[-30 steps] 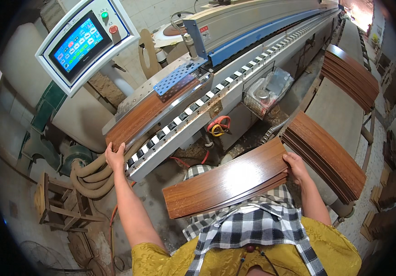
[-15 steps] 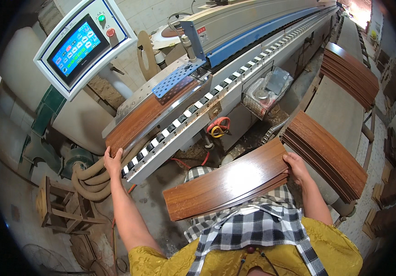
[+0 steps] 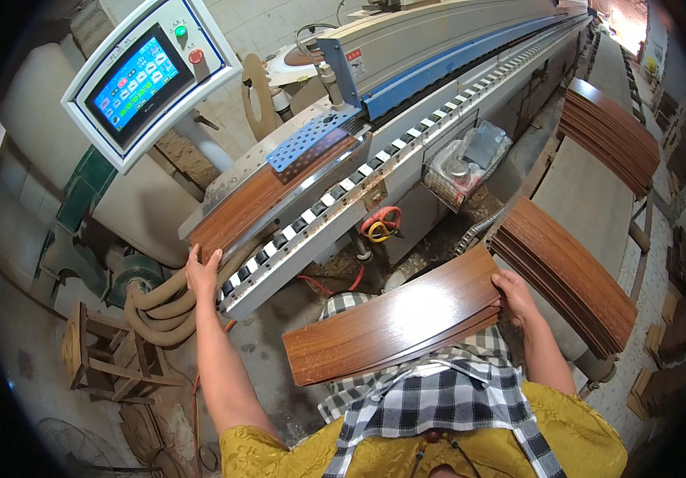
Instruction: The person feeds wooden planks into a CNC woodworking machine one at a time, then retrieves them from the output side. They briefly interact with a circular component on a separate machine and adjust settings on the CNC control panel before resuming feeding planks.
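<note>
A brown wood-grain plank [image 3: 235, 209] lies on the metal infeed table of a long machine, its far end under a blue perforated plate [image 3: 309, 140]. At the plank's near end my left hand [image 3: 203, 272] grips it, thumb on one side and fingers on the other. Across my lap rests a small stack of similar glossy planks [image 3: 359, 325], tilted up toward the right. My right hand [image 3: 517, 296] holds that stack by its right end, with the thumb on top and the other fingers mostly hidden.
A control panel [image 3: 140, 84] with a lit screen stands at upper left. Beside the plank runs a track of black and white pads [image 3: 329, 199]. Scissors [image 3: 380, 224] and a wire basket [image 3: 458, 166] hang below. Plank stacks [image 3: 570, 267] sit on a conveyor at right; a wooden stool [image 3: 112, 350] stands lower left.
My left hand and the plank on the machine have shifted slightly forward, toward the blue plate. My right hand and the lap stack stay nearly the same.
</note>
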`<state>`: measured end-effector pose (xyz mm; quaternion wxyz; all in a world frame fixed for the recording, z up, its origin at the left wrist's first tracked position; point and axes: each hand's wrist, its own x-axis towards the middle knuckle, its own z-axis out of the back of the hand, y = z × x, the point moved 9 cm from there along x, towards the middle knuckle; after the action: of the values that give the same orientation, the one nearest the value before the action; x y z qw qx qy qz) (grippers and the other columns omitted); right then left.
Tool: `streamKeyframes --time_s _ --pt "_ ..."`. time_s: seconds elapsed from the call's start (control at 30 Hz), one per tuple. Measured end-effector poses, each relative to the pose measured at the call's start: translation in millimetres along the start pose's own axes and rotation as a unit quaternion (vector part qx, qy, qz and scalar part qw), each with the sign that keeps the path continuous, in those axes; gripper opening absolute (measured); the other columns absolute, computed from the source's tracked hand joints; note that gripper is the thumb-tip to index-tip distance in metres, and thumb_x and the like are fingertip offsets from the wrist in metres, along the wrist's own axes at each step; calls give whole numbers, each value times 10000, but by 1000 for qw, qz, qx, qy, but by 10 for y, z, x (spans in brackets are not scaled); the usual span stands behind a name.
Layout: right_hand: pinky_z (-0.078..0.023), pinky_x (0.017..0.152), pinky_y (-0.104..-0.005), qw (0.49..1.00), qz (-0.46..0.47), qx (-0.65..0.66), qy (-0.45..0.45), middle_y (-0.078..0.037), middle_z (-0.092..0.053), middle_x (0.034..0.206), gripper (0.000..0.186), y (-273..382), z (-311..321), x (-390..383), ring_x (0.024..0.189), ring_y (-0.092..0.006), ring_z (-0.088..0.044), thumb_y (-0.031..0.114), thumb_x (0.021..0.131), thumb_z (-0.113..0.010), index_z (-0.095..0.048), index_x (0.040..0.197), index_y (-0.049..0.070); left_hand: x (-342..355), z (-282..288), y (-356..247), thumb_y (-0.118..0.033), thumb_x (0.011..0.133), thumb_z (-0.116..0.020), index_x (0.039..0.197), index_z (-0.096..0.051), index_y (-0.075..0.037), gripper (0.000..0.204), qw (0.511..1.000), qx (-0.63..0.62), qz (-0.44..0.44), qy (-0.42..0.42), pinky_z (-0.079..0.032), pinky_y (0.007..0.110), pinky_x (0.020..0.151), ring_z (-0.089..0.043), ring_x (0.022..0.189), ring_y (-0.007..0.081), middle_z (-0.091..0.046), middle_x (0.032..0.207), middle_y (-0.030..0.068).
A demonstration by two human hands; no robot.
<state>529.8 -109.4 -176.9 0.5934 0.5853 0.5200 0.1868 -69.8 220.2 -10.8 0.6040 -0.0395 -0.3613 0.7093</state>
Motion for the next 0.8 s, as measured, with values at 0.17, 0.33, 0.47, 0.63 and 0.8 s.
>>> streamKeyframes --time_s 0.17,0.33,0.47,0.63,0.8 --pt "-479 605 -246 1000 -2 -10 -5 -7 -598 853 209 28 -9 -21 714 -97 -564 214 908 -544 -582 1025 45 -19 -132 -316 -489 710 -690 1301 -488 -127 722 998 57 18 32 -234 567 999 -428 1231 295 -501 1308 127" --pt "-495 602 -244 1000 2 -4 -1 -16 -603 875 274 34 0 -46 743 -99 -573 216 905 -550 -553 1111 35 -259 -306 -1018 -497 731 -675 1314 -465 -140 715 993 96 45 54 -146 589 1052 -393 1269 259 -478 1330 112" --pt "-532 579 -249 999 16 35 39 -53 -629 892 390 176 -112 -138 711 -128 -619 226 897 -564 -492 1220 19 -178 -518 -994 -464 762 -659 1339 -432 -126 707 999 24 1 47 -105 587 1072 -388 1274 265 -455 1348 116" --pt "-555 567 -260 988 59 106 95 -93 -648 888 478 205 -66 -180 648 -164 -653 230 893 -567 -434 1280 -18 -93 -540 -783 -352 817 -644 1356 -397 -78 653 983 -184 -13 7 -260 429 1063 -400 1265 289 -430 1357 181" --pt "-565 586 -284 971 111 177 112 -113 -642 947 492 411 -36 -232 702 -175 -659 209 905 -539 -392 1312 -25 -266 -323 -835 -145 914 -541 1324 -412 -1 453 918 -393 -38 38 -303 326 1042 -388 1277 229 -417 1370 163"
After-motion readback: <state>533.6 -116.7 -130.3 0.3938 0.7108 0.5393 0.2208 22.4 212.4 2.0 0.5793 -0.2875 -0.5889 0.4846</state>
